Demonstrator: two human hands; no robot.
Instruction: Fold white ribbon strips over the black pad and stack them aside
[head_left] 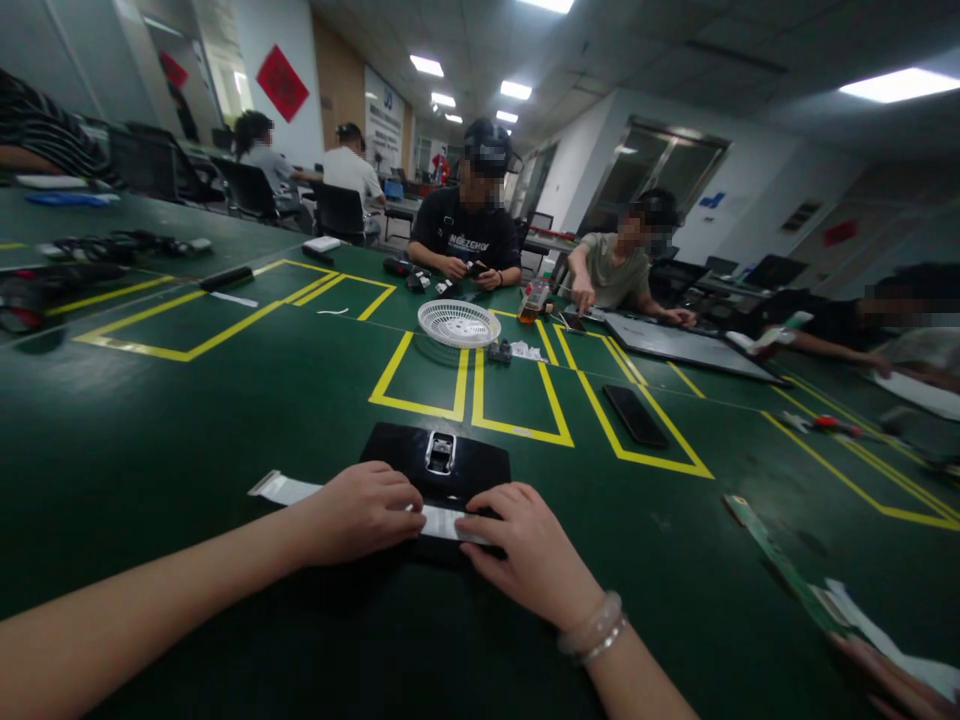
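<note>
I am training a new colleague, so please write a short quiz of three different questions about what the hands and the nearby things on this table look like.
1. True or false: both hands rest on a white strip at the near edge of the black panel.
2. Which thing lies beyond the black panel, inside the yellow boxes? A) white round grille B) red cup C) blue book
3. Fill in: the dark phone lies to the ______ of the black panel.

Key
1. True: the left hand and the right hand press the white strip against the black panel.
2. A: the white round grille sits on the green table.
3. Right: see the dark phone.
</note>
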